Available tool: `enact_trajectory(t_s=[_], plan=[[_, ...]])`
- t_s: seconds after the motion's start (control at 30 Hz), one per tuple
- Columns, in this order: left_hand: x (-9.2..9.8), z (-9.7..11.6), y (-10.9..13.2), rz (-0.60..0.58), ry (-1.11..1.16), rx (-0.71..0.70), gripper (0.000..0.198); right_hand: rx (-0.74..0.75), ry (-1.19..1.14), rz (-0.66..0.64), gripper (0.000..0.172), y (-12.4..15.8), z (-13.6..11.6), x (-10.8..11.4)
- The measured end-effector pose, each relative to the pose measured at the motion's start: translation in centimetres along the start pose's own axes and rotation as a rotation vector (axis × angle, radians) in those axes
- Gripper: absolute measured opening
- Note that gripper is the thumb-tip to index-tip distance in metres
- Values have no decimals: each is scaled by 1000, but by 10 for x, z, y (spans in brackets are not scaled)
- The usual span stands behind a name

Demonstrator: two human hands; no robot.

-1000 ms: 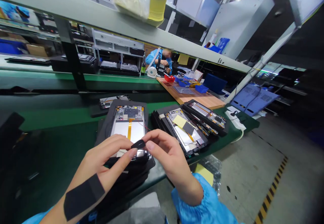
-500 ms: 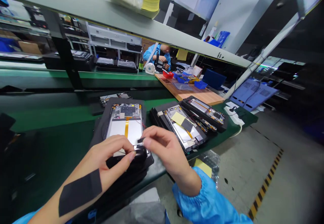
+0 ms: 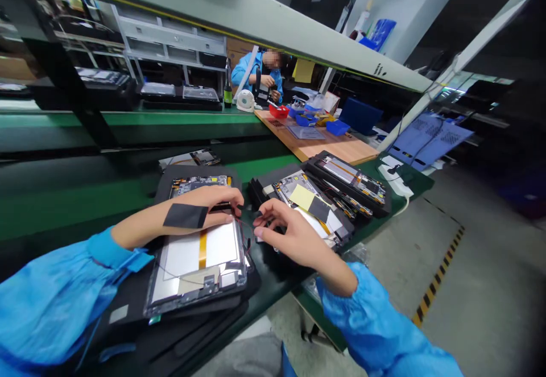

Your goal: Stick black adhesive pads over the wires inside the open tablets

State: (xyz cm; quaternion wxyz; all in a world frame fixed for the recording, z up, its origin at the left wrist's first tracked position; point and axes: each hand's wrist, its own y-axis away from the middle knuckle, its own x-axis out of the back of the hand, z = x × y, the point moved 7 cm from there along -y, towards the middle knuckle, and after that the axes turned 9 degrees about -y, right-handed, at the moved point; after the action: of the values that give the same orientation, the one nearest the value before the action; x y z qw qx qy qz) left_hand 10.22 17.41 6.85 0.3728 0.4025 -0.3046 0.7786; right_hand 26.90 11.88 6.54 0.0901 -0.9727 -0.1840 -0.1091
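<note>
My left hand (image 3: 205,206), with a black strip (image 3: 185,215) taped across its wrist, lies over the far end of an opened tablet (image 3: 200,249). That tablet sits in a black padded holder (image 3: 128,303). My right hand (image 3: 290,235) reaches in from the right, and a small black piece (image 3: 241,209) with thin wires spans the gap between both hands' fingertips. The exact grip is partly hidden. To the right, a second opened tablet (image 3: 313,209) carries a yellow note (image 3: 302,198), and a third (image 3: 354,178) lies beyond it.
The tablets rest on a green workbench (image 3: 106,195). A wooden bench (image 3: 336,149) holds red and blue bins, and a co-worker (image 3: 260,73) in blue sits behind it. A power strip (image 3: 394,181) lies at the bench's right end, beneath an overhead shelf (image 3: 213,13).
Both hands have moved from the tablet's near end to its far end, uncovering the white panel and yellow ribbon. My view has also swung, and the hands now sit farther apart.
</note>
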Motion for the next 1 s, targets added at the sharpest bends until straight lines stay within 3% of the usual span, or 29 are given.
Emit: enact_trajectory(t_s=[0.2, 0.33, 0.47, 0.7, 0.83, 0.93, 1.0], plan=[[-3, -15, -16, -34, 39, -136, 15, 99, -37, 342, 27, 35, 23, -34], [0, -15, -19, 3, 49, -232, 16, 311, 92, 505, 33, 55, 18, -51], [8, -14, -19, 88, 32, -281, 24, 471, 193, 523, 45, 57, 2, -62], [6, -21, -24, 118, -3, -264, 31, 407, 340, 541, 54, 70, 7, -79], [8, -18, -18, 200, -31, -252, 33, 331, 404, 502, 59, 77, 15, -87], [11, -9, -6, 245, 75, -254, 38, 332, 460, 465, 58, 76, 10, -87], [7, -3, 0, 178, 199, -249, 46, 309, 478, 444, 55, 74, 7, -82]])
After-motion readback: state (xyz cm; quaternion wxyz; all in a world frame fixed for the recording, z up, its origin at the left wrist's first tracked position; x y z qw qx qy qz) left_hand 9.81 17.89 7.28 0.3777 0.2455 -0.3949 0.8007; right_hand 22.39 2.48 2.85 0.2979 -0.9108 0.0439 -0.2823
